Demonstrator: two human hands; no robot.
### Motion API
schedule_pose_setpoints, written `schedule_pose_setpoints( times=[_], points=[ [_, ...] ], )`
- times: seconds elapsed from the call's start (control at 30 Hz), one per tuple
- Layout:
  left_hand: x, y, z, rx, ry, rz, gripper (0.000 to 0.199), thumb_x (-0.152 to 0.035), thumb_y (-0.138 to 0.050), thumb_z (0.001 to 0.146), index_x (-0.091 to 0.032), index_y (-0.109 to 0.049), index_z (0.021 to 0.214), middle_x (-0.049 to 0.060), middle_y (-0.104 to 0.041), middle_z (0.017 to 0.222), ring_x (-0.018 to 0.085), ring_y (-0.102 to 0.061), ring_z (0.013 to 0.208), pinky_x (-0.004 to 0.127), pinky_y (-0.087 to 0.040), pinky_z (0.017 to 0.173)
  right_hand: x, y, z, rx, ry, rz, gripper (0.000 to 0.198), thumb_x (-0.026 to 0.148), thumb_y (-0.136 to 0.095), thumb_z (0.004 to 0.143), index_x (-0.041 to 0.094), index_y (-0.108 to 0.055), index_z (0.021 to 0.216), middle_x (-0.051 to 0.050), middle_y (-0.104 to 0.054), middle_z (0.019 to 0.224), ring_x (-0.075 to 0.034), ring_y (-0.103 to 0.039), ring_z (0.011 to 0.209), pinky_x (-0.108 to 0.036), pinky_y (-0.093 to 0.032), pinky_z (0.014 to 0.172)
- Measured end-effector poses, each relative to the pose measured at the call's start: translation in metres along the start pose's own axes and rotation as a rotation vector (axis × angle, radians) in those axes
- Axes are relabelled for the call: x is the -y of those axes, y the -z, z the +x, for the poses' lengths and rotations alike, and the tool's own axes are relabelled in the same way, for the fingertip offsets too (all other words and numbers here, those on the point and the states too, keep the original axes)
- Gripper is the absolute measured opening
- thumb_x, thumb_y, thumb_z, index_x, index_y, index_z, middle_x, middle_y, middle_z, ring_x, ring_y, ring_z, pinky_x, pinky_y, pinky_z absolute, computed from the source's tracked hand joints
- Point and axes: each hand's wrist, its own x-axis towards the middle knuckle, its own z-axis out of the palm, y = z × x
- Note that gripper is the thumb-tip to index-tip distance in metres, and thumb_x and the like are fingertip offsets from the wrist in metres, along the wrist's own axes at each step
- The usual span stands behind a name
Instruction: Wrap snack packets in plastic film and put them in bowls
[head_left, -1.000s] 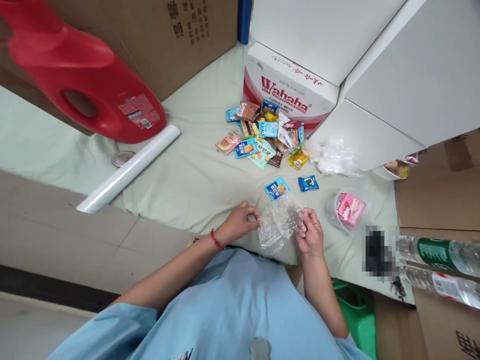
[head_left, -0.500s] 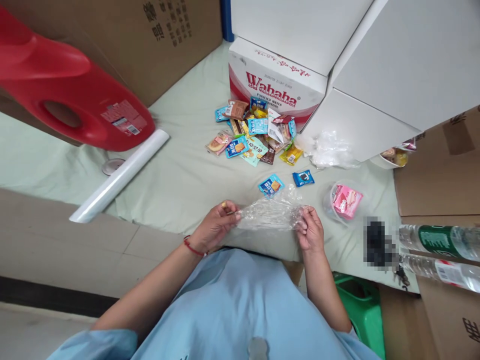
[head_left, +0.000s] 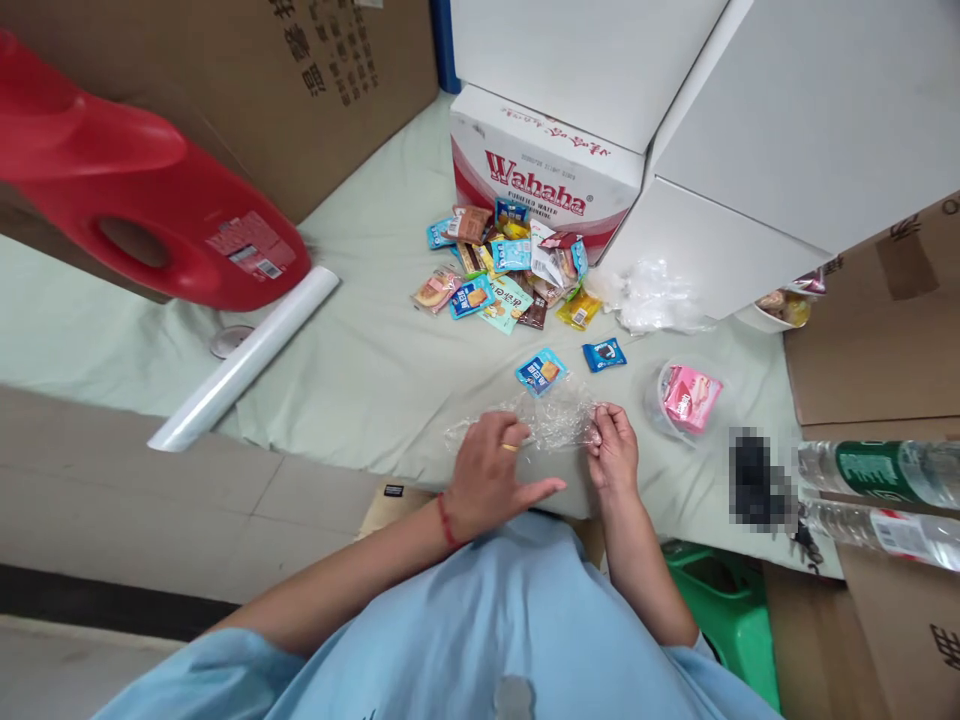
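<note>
In the head view, a red jug (head_left: 176, 190) is stood at the upper left, with a white roll (head_left: 244, 360) laid slantwise by its base; the roll's lower end seems to jut past the edge of the cloth (head_left: 367, 400). At the centre, the left hand (head_left: 491, 475) is placed over crumpled clear film (head_left: 559, 420), its fingers bent and its thumb spread wide of them, so no pinch is seen; the film seems to be pressed flat or steadied there. Above, a pile of snacks (head_left: 512, 255) is heaped before a box (head_left: 536, 150), by which it is perhaps kept together. A light-blue packet (head_left: 541, 371) and a dark-blue packet (head_left: 604, 354) are set apart from it, just beyond the film, probably for easy reach. The film's right end is pinched between thumb and fingers of the right hand (head_left: 616, 450), likely so that it is anchored. Farther right, a pink packet (head_left: 694, 398) is held in a clear tub (head_left: 660, 395), with loose clear plastic (head_left: 660, 295) bunched above, near the box.
</note>
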Motion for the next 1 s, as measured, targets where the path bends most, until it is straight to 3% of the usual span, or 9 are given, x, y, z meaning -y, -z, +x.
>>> schedule_pose_setpoints(
  times=[0.07,0.2,0.3,0.4,0.5,0.7,0.9,1.0],
  points=[
    [-0.006,-0.019,0.007,0.097,-0.054,0.082,0.051,-0.053,-0.084,0.072,-0.02,-0.063,0.105,0.016,-0.062,0.118,0.034,-0.055,0.11,0.047,-0.041,0.095,0.002,0.0,-0.001,-0.015,0.015,-0.007,0.044,0.048,-0.089,0.069,0.022,-0.057,0.086,0.009,-0.051,0.071,-0.001,-0.036,0.046,-0.012,-0.026,0.037],
    [0.002,-0.03,0.016,0.193,0.026,0.067,0.009,-0.03,-0.062,0.092,-0.021,-0.064,0.09,0.01,-0.066,0.096,0.027,-0.058,0.095,0.04,-0.041,0.085,0.005,0.008,-0.004,-0.038,0.038,-0.009,0.042,0.048,-0.09,0.069,0.022,-0.061,0.087,0.007,-0.056,0.074,-0.002,-0.041,0.05,-0.012,-0.033,0.04],
    [0.014,-0.023,0.02,0.162,0.176,-0.115,0.02,-0.03,-0.057,0.095,-0.022,-0.06,0.077,0.004,-0.062,0.079,0.021,-0.056,0.075,0.033,-0.038,0.073,0.006,0.018,-0.007,-0.002,0.043,0.038,0.042,0.051,-0.087,0.073,0.024,-0.067,0.098,0.002,-0.067,0.092,-0.007,-0.061,0.069,-0.02,-0.056,0.062],
    [0.019,-0.017,0.025,0.031,0.319,-0.25,0.023,-0.033,-0.061,0.092,-0.022,-0.059,0.072,0.001,-0.058,0.072,0.018,-0.051,0.065,0.03,-0.034,0.066,0.002,0.024,-0.013,-0.01,0.041,0.032,0.046,0.057,-0.082,0.078,0.026,-0.068,0.108,-0.001,-0.069,0.111,-0.013,-0.068,0.088,-0.034,-0.063,0.081],
    [0.02,-0.015,0.028,-0.076,0.398,-0.353,0.023,-0.035,-0.064,0.09,-0.023,-0.059,0.072,-0.001,-0.055,0.066,0.017,-0.049,0.064,0.029,-0.033,0.064,-0.006,0.023,-0.022,-0.106,0.047,-0.046,0.05,0.062,-0.078,0.079,0.025,-0.066,0.11,-0.002,-0.068,0.111,-0.014,-0.067,0.088,-0.031,-0.063,0.073],
    [0.024,-0.012,0.027,-0.128,0.505,-0.547,0.024,-0.043,-0.062,0.094,-0.024,-0.057,0.08,-0.004,-0.059,0.057,0.016,-0.055,0.056,0.028,-0.039,0.063,-0.018,0.007,-0.037,-0.224,-0.037,-0.145,0.058,0.07,-0.07,0.08,0.025,-0.062,0.115,-0.005,-0.066,0.121,-0.014,-0.065,0.082,-0.019,-0.052,0.046],
    [0.035,-0.005,0.021,-0.251,0.561,-0.683,0.029,-0.05,-0.063,0.094,-0.024,-0.055,0.082,-0.002,-0.063,0.063,0.016,-0.057,0.061,0.029,-0.044,0.067,-0.021,-0.018,-0.052,-0.137,-0.082,-0.185,0.06,0.068,-0.072,0.08,0.024,-0.061,0.12,-0.007,-0.066,0.124,-0.014,-0.065,0.083,-0.019,-0.052,0.048],
    [0.043,-0.002,0.019,-0.341,0.596,-0.826,0.032,-0.054,-0.062,0.094,-0.024,-0.053,0.084,-0.003,-0.062,0.069,0.015,-0.059,0.064,0.029,-0.047,0.067,-0.024,-0.026,-0.059,-0.131,-0.015,-0.246,0.059,0.061,-0.073,0.083,0.029,-0.058,0.13,-0.007,-0.063,0.129,-0.016,-0.066,0.086,-0.022,-0.053,0.051]
  ],
)
